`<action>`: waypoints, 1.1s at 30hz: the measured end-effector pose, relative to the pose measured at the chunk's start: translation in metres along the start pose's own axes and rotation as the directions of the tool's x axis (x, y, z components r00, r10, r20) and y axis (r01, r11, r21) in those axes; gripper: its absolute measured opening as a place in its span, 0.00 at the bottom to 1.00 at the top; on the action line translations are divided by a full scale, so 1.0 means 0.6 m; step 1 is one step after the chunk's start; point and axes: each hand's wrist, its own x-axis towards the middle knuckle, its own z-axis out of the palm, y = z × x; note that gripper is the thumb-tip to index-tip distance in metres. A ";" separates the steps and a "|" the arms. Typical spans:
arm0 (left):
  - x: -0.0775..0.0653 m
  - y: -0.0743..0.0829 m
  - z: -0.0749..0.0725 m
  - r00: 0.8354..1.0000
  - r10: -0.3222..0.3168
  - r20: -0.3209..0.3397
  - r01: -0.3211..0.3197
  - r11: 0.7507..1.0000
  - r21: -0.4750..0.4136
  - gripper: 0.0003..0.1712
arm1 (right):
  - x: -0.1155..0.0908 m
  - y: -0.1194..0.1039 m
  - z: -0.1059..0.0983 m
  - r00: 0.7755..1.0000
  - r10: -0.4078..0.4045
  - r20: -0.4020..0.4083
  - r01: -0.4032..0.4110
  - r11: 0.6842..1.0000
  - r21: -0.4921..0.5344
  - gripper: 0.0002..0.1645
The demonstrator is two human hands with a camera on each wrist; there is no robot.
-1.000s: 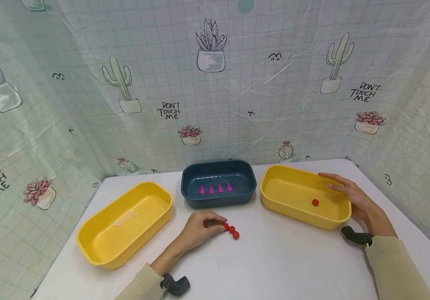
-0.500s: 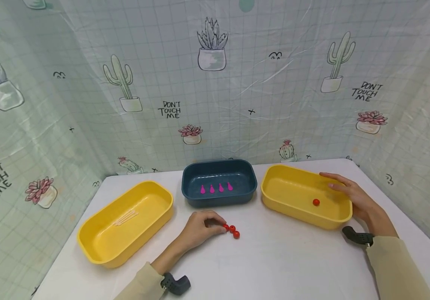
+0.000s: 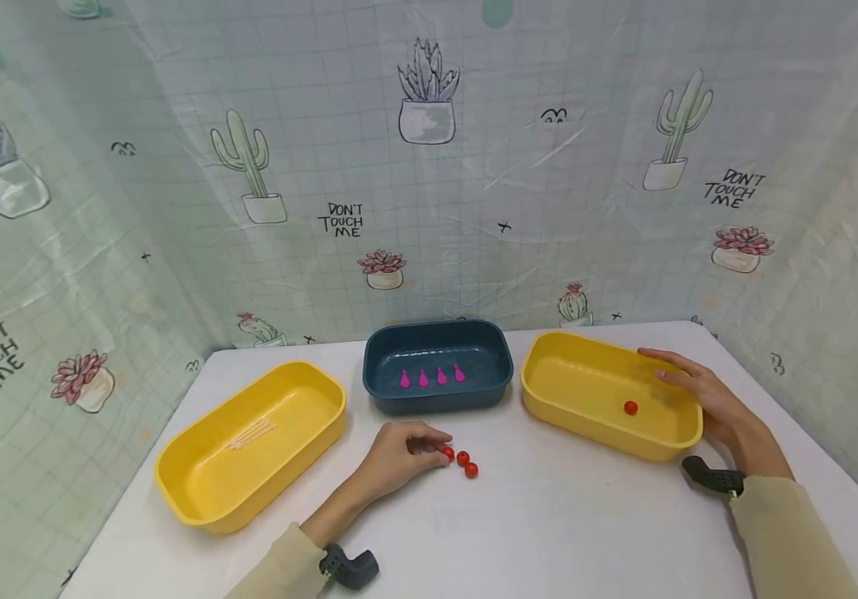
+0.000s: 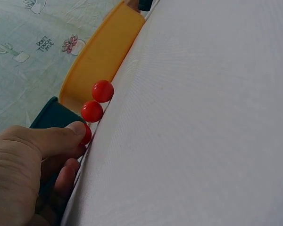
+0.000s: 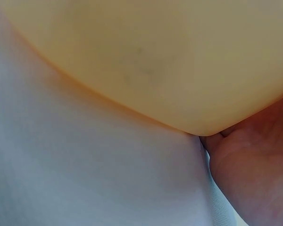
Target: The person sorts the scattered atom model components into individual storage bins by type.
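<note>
My left hand (image 3: 397, 456) is low over the white table, thumb and fingertips pinching a red bead (image 4: 87, 134), which they partly hide. Just to its right lie two more red beads, a nearer one (image 3: 471, 470) and one with a dark hole (image 3: 463, 457). At the right, my right hand (image 3: 715, 403) grips the end of a yellow bin (image 3: 586, 423), with a finger and the thumb over its rim. One red bead (image 3: 630, 408) rests inside that bin. In the right wrist view the palm (image 5: 254, 160) is against the bin's outer wall, and the fingertips are hidden.
A dark blue bin (image 3: 439, 405) at the back middle contains several pink drop-shaped pieces (image 3: 424, 378). Another yellow bin (image 3: 279, 478) stands at the left, with several thin pale sticks (image 3: 252, 433) in it. A patterned curtain (image 3: 473, 208) encloses the table's back and sides.
Both hands keep nearly the same places. The pinched bead shows slightly more apart from its neighbour, a little to the left. The right hand stays on the yellow bin.
</note>
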 end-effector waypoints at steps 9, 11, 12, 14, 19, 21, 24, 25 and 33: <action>0.001 -0.001 -0.004 1.000 -0.002 0.008 0.002 1.000 -0.004 0.10 | -0.003 0.003 0.002 1.000 -0.005 -0.009 0.005 1.000 0.013 0.34; 0.001 -0.001 -0.004 1.000 -0.020 0.003 0.020 0.999 -0.030 0.10 | -0.002 0.004 0.001 1.000 -0.009 -0.002 0.009 1.000 0.023 0.34; 0.001 -0.002 -0.004 1.000 -0.030 0.001 0.030 0.999 -0.043 0.10 | -0.001 0.004 0.001 1.000 -0.012 0.000 0.012 1.000 0.026 0.34; 0.000 -0.003 -0.003 0.999 -0.046 -0.001 0.046 0.997 -0.065 0.10 | 0.000 0.004 0.000 1.000 -0.022 0.008 0.022 0.999 0.027 0.33; 0.000 -0.002 -0.003 0.998 -0.063 -0.002 0.063 0.993 -0.097 0.11 | 0.001 0.001 -0.002 0.999 -0.035 0.015 0.035 0.999 0.017 0.34; 0.000 -0.001 -0.003 0.998 -0.067 -0.003 0.067 0.991 -0.116 0.11 | 0.001 0.000 -0.002 0.999 -0.031 0.013 0.031 0.999 0.009 0.34; -0.001 0.001 -0.003 0.997 -0.081 -0.004 0.080 0.986 -0.145 0.12 | 0.000 0.000 -0.001 1.000 -0.024 0.008 0.024 1.000 0.002 0.34; -0.001 0.001 -0.004 0.996 -0.084 -0.003 0.083 0.985 -0.151 0.12 | 0.000 0.000 -0.001 1.000 -0.023 0.008 0.023 1.000 -0.001 0.34; -0.001 0.003 -0.005 0.995 -0.097 0.005 0.096 0.980 -0.174 0.11 | -0.001 0.000 0.000 1.000 -0.028 0.009 0.028 1.000 0.005 0.34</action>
